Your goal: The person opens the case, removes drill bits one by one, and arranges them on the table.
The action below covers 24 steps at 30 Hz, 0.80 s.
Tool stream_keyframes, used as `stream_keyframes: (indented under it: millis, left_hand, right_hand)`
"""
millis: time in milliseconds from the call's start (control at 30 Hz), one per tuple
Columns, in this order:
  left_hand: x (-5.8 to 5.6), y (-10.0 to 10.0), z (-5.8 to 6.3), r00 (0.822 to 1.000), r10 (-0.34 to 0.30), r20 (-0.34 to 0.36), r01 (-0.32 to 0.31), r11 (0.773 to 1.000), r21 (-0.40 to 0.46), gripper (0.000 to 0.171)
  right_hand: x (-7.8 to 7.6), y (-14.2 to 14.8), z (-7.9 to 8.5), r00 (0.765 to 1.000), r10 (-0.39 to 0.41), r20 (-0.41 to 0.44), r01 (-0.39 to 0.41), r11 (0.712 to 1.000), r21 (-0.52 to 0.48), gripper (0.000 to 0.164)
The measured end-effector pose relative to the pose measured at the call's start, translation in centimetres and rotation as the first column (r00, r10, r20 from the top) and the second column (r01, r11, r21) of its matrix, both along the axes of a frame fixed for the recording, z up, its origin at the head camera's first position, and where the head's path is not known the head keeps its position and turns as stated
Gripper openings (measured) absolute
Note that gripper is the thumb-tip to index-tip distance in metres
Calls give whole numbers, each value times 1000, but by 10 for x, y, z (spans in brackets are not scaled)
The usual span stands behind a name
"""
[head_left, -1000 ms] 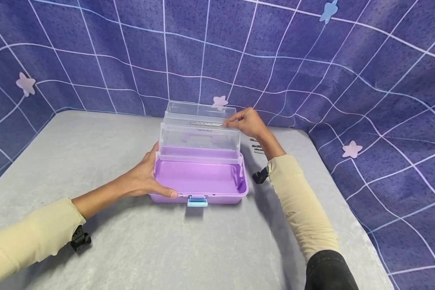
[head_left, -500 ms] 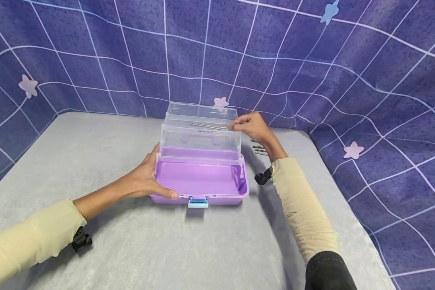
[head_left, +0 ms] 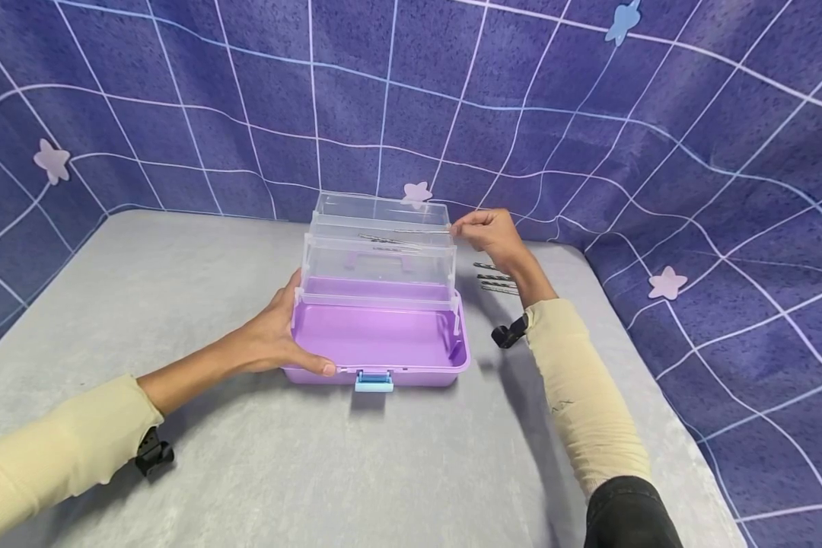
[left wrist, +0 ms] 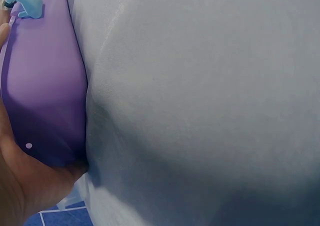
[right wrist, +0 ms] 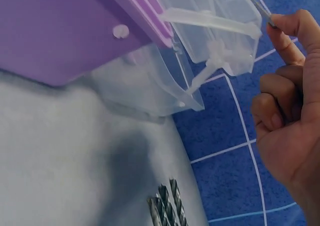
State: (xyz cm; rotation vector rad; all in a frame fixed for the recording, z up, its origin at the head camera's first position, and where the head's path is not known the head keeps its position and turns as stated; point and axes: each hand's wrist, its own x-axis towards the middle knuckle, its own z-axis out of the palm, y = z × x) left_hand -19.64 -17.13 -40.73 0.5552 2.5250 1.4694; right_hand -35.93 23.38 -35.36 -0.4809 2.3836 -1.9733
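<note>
A purple tool box [head_left: 377, 375] with a light blue latch [head_left: 374, 381] stands on the table, its clear plastic trays [head_left: 380, 262] raised in steps toward the back. At the box's left front corner my left hand [head_left: 270, 335] grips the side, the thumb along the front rim. My right hand [head_left: 489, 232], beyond the right end of the upper tray, pinches the end of a thin drill bit [head_left: 423, 231] between thumb and forefinger. That bit extends left over the tray. A few more drill bits [head_left: 387, 241] lie in the tray, seen through the plastic.
Several dark drill bits [right wrist: 170, 206] lie in a row on the grey table [head_left: 383, 472], right of the box and partly under my right wrist. A purple-blue cloth [head_left: 356, 99] with a grid and stars hangs behind the table.
My right hand has shifted to the right along the upper tray, and the bit between its fingers now sits farther right. My left hand and the box have stayed in place.
</note>
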Motion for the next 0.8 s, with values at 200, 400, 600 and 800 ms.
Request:
stream_keyframes:
  millis: [200, 400, 600, 800]
  left_hand:
    - [0, 0, 0, 1000, 8, 16, -7, 1000, -14, 173]
    - [-1, 0, 0, 1000, 0, -2, 0, 1000, -9, 171]
    - [-1, -1, -1, 1000, 4, 11, -4, 1000, 1, 172]
    - [-2, 0, -2, 1000, -7, 1, 7, 1000, 15, 171]
  right_hand:
    - [6, 15, 3, 1000, -11, -7, 10, 998, -70, 41]
    - [11, 35, 1, 999, -39, 15, 40, 992, -123, 43]
    - [14, 57, -7, 1000, -10, 24, 14, 979, -205, 48]
    - [24, 82, -16, 1000, 9, 18, -5, 975, -224, 50]
